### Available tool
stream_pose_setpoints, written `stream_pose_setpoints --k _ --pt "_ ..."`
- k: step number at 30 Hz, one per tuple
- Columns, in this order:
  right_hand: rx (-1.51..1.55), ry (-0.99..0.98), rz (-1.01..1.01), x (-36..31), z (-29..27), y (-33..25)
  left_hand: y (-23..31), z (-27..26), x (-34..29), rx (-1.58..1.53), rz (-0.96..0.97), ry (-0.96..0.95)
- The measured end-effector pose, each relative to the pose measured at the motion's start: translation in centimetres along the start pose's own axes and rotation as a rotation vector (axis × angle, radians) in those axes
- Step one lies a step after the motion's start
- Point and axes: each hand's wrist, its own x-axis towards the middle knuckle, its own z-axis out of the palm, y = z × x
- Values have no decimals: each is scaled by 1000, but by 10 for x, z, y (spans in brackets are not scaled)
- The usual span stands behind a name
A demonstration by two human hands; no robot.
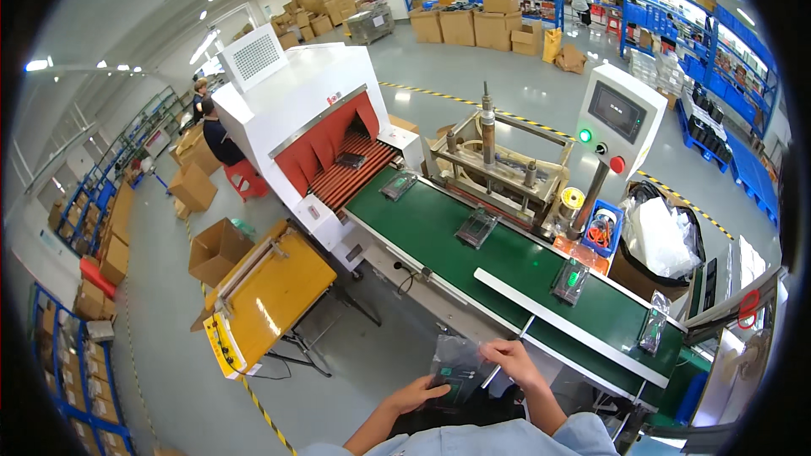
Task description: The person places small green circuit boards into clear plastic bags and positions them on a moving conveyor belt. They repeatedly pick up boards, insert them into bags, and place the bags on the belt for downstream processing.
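Keeping the clear plastic bag (448,350) taut and level looks like the main thing to get right here. The left hand (421,393) has its fingers closed on the lower left part of the bag, thumb on top, and the right hand (512,361) pinches the film at the upper right. The bag is in front of the body, short of the near side of the green conveyor belt (524,255), with a dark, green-marked item (457,384) showing through it. A firm left grip should carry the weight, leaving the right fingers free to smooth the film gently, since a hard tug could stretch or tear it. The right wrist is best kept off the thin rod (527,325) below the white guide rail (568,312); whether hand and rod touch, I cannot tell
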Motion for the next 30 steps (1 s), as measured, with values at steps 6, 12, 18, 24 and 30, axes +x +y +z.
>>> stream_pose_setpoints --k 6,12,18,24,30 --pt "-3 319 -83 115 30 29 -7 -67 -49 -179 21 187" --pt "-636 807 26 277 -14 69 18 -115 -51 -197 37 290" --pt "-799 1212 356 383 -8 67 60 -170 -34 -203 158 322" --pt "-799 1362 333 433 26 74 115 -245 -16 -261 145 373" --pt "167 1187 -176 452 54 96 199 -292 34 -398 188 333"
